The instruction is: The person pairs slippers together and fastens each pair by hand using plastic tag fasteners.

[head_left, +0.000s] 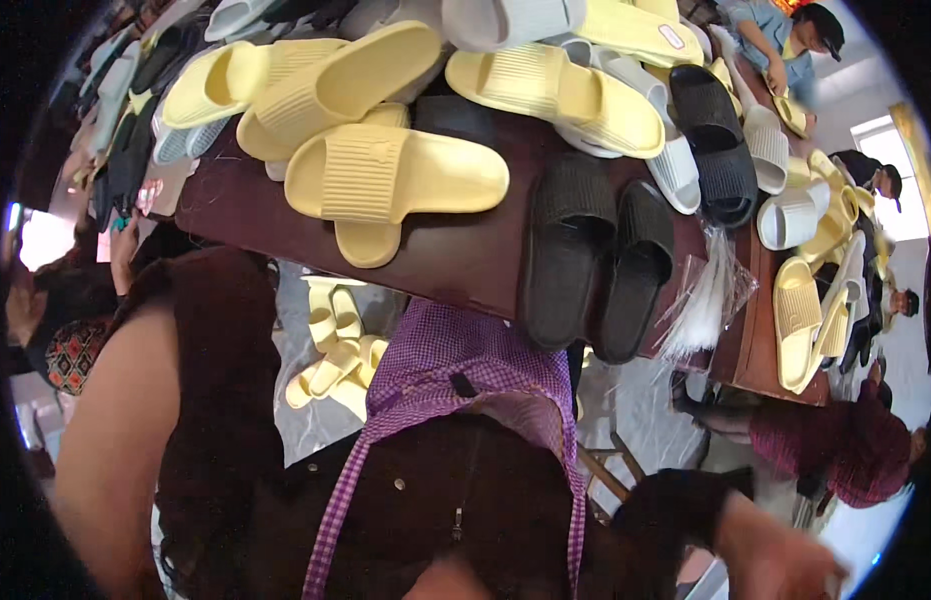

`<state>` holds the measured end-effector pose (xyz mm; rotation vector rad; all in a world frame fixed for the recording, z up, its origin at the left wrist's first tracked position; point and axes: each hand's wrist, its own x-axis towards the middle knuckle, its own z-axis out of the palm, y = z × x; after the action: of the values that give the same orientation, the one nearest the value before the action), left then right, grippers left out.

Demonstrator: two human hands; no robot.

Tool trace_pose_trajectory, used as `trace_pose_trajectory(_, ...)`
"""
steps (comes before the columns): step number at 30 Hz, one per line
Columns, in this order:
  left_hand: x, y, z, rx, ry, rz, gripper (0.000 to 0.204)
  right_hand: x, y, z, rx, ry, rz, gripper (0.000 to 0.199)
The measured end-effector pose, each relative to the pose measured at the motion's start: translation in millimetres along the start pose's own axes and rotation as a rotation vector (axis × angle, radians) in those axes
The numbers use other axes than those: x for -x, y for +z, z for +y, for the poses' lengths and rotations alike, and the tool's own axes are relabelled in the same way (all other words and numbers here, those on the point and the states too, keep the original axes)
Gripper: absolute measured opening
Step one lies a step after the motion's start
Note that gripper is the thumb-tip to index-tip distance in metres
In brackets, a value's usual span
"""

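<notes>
right hand (785,560) low, fingers blurred, cannot tell | black slippers (595,265) well above

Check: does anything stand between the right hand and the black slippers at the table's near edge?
Nothing visible does. The right hand is low, off the table, apart from the black slippers. A bundle of clear bags lies beside them, not across the path.

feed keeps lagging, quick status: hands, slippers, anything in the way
Right hand low at the frame edge, blurred, nothing seen in it. Left hand out of view. Black slipper pair nearest, at the table edge. Yellow slippers piled behind.
</notes>
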<state>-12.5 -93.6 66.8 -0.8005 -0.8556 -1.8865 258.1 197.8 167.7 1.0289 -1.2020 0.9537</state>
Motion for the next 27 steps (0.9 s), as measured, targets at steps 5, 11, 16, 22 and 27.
trace_pose_trajectory(5, 5.4, 8.4, 10.5, -0.019, 0.038, 0.03, 0.041, 142.1, -20.0, -5.1, 1.176, 0.845, 0.048, 0.034)
trace_pose_trajectory(11, 56.1, 13.2, 20.8, -0.148, -0.262, -0.313, 0.04, 277.9, -56.6, -97.4, 1.119, 1.665, 0.218, 0.017)
trace_pose_trajectory(16, 181.8, 44.7, 27.7, -0.304, -1.041, -0.763, 0.013, 293.3, -35.9, -98.4, 0.367, 1.862, 0.697, 0.022)
trace_pose_trajectory(22, 247.4, 74.3, 41.2, -0.075, -0.799, -1.117, 0.016, 305.6, -51.8, -99.3, 0.037, 1.898, 0.913, 0.017)
trace_pose_trajectory(27, 268.1, 95.6, 41.4, 0.006, -0.619, -1.257, 0.017, 296.1, -41.2, -96.7, -0.087, 1.819, 0.967, 0.012)
